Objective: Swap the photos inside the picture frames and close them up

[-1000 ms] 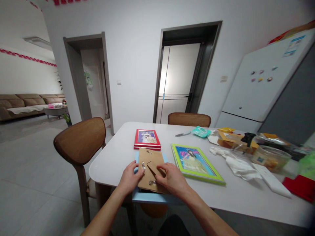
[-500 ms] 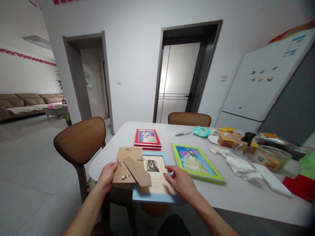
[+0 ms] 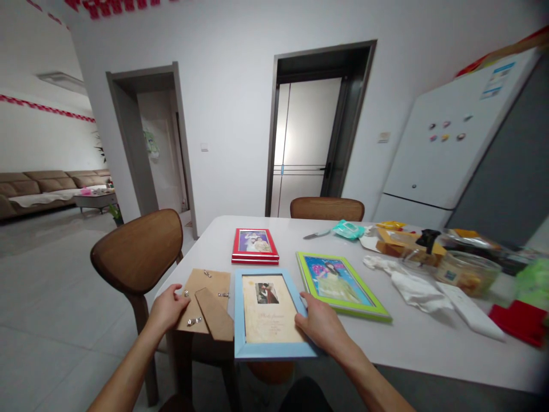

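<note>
A light blue photo frame (image 3: 278,350) lies face up at the table's near edge, holding a cream insert sheet (image 3: 268,313) with a small picture of a couple. My right hand (image 3: 321,323) grips its right side, thumb on top. To the left lies a brown backing board (image 3: 214,280), showing its metal clips and folded stand leg (image 3: 217,315). My left hand (image 3: 168,309) is at the board's left edge, its curled fingers closed on that edge; the fingertips are partly hidden.
Stacked red photo frames (image 3: 255,247) lie farther back. A green photo frame (image 3: 343,286) lies right of the blue one. Beyond are a knife (image 3: 317,234), a teal wipes packet (image 3: 349,229), crumpled white cloth (image 3: 416,292) and a clear tub (image 3: 467,274). A wooden chair (image 3: 139,249) stands left.
The backing board has moved left off the blue frame and down to the table with my left hand. My right hand has come onto the frame's right side; the insert is now uncovered.
</note>
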`<state>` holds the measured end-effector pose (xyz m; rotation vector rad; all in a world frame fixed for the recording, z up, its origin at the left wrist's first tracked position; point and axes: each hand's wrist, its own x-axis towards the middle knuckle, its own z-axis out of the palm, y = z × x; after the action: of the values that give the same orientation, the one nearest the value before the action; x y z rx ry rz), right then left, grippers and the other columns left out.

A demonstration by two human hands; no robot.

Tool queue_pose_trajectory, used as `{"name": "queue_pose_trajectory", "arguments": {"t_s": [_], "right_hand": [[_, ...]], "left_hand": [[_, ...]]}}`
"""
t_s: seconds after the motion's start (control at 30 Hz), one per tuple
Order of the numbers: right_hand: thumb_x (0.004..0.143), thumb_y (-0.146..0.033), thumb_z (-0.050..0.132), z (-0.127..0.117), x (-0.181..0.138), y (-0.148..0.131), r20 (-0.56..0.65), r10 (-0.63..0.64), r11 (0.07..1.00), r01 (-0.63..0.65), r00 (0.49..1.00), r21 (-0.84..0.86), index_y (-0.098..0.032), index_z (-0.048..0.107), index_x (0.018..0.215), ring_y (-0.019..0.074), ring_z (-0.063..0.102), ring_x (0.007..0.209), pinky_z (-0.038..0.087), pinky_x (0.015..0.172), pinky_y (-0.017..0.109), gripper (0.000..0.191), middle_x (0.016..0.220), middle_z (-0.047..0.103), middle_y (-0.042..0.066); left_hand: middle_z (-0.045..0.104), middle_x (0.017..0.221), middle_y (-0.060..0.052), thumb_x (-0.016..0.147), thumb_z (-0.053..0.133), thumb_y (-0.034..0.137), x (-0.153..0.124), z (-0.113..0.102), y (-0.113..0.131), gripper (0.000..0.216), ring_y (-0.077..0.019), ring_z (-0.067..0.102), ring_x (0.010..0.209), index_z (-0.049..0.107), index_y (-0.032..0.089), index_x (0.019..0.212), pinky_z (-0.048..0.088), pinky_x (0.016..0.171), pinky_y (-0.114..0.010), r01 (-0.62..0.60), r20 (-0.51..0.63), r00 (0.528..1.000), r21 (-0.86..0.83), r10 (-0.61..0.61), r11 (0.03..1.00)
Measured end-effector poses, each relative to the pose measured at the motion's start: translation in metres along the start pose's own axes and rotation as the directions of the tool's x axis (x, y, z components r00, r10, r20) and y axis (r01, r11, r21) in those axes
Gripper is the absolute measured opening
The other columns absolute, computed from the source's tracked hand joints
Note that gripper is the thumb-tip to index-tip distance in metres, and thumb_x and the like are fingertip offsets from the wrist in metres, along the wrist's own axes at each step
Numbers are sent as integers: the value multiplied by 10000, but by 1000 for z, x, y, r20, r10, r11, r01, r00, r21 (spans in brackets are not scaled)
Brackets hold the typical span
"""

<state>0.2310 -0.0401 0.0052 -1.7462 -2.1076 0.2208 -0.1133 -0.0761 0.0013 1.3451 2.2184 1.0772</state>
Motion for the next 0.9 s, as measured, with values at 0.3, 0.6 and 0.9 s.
{"name": "queue_pose_trajectory", "arguments": {"t_s": [0.3,0.6,0.9], "right_hand": [[640,-197,394,-12,-1,0,176,180,693,-252,968,676,-83,226,1265,140,543,542,386,487,218,657,669,591,32],[649,-215,405,-29,-7,-9,417,146,110,-434,897,894,-168,152,1292,159,581,536,445,496,272,693,737,620,27],[641,-174,445,-42,-12,-33,322,84,55,-327,943,943,-215,191,1284,114,558,533,457,561,259,693,788,622,13]], "left_hand": [[517,1123,-57,635,540,281,-57,32,47,478,-198,461,1037,476,195,1100,325,888,-295,-384,121,917,19,379,923],[517,1132,-104,648,526,248,-75,51,65,444,-231,429,1072,502,150,1080,282,930,-359,-410,195,889,-63,414,910],[326,1289,-117,565,629,245,-119,97,149,704,-263,281,1180,348,153,1204,233,983,-393,-452,104,846,-380,523,807]]}}
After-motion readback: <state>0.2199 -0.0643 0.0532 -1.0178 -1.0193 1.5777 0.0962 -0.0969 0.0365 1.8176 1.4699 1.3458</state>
